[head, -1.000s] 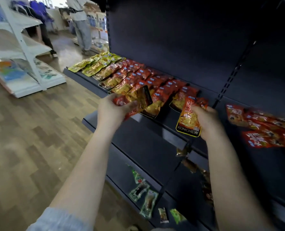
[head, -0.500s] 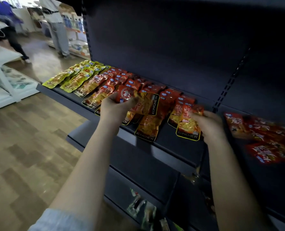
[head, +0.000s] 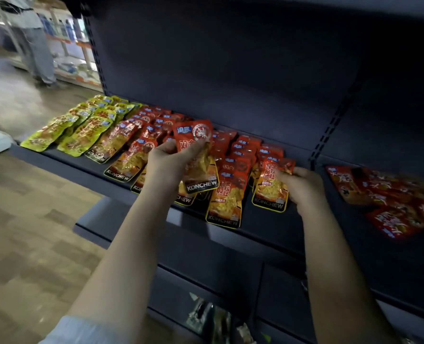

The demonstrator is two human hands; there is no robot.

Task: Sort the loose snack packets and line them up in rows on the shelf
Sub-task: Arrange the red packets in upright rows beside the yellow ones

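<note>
On the dark shelf (head: 268, 227) lie rows of red-orange KONCHEW packets (head: 227, 194), with yellow-green packets (head: 82, 130) in rows at the left end. My left hand (head: 166, 165) grips a red-orange packet (head: 197, 155), lifted just above the rows, its top edge toward the shelf back. My right hand (head: 302, 187) pinches the top corner of another red-orange packet (head: 270, 187) that lies flat at the right end of the rows.
A loose heap of red packets (head: 392, 194) lies on the adjoining shelf section to the right. Lower shelves hold a few scattered packets (head: 213, 316). A person (head: 32, 40) stands in the aisle at far left, over wood-pattern floor (head: 32, 232).
The view has swung toward the shelf. My right hand has brought its packet down flat onto the shelf at the row's right end. My left hand has raised its packet over the rows.
</note>
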